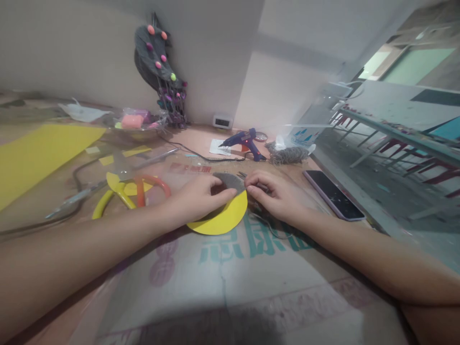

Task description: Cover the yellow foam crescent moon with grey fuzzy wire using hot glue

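Note:
My left hand (208,194) holds a yellow card cutout (224,215) with a rounded lower edge, thumb on top. Its upper part is covered in grey (230,181), which looks like wound yarn. At the cutout's right edge, the fingertips of my right hand (268,194) are pinched together on what seems to be grey yarn. A loose strand (278,234) curves below that hand. Left of my left hand lie scissors with orange handles (140,191) and a yellow-handled tool (115,194), their parts overlapping.
Behind my hands are a blue glue gun (242,141) with a cord, a bundle of grey yarn (291,152) and a small white clock (222,121). A phone (334,194) lies right. Yellow sheet (46,153) lies left. A grey crescent ornament with pompoms (154,57) hangs against the wall.

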Tool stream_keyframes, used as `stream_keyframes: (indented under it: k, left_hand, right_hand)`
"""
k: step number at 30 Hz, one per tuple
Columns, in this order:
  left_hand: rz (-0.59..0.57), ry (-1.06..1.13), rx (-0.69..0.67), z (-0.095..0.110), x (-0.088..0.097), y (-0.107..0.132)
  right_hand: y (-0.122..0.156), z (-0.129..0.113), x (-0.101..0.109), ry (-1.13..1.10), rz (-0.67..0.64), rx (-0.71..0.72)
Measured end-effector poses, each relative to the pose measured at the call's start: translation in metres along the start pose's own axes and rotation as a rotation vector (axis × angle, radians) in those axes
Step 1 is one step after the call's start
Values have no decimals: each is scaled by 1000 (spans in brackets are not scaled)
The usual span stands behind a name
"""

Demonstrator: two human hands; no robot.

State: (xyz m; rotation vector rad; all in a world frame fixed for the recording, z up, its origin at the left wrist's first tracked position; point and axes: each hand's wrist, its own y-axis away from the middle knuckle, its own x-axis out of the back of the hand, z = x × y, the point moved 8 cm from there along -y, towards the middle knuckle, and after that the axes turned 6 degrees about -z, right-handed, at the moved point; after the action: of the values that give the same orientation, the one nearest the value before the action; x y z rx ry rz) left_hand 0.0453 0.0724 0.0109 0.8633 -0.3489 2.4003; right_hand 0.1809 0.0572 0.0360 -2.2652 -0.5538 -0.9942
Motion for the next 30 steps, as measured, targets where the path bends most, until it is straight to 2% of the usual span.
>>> stream_keyframes:
  k: [12, 19, 24, 27, 30]
  left_hand:
    - [-37, 40, 10, -3, -3, 1]
    - [-27, 46, -12, 0, -2, 0]
    - [-15, 23, 3, 0, -1, 1]
    - [-19, 15, 12, 0, -1, 1]
    - [-30, 27, 19, -1, -2, 1]
  right_hand:
    - [0, 3, 5, 50, 44, -79]
    - [0, 1, 3, 50, 42, -23]
    - [1, 0, 20, 135, 136, -28]
    - [-2, 8, 34, 218, 161, -64]
    - [-6, 27, 38, 318, 55, -136]
